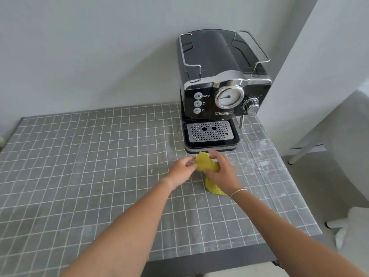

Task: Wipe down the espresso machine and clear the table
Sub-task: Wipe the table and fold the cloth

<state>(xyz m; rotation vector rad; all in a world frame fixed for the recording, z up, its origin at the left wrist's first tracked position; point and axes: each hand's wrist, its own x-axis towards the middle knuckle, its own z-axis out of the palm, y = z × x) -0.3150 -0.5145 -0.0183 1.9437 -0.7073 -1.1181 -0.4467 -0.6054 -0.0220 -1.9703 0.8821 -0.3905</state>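
A black and chrome espresso machine point(221, 90) with a round pressure gauge stands at the far right corner of the grey checked tablecloth point(79, 156). Just before its drip tray, both hands grip a crumpled yellow cloth point(205, 163): left hand point(182, 170) pinching its left edge, right hand point(220, 170) closed over its middle.

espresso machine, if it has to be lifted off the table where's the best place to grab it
Probably by the two flat side walls of the espresso machine, one hand from each side, low on the body. The thin chrome rails on top look too light to carry it, and the drip tray in front looks removable.
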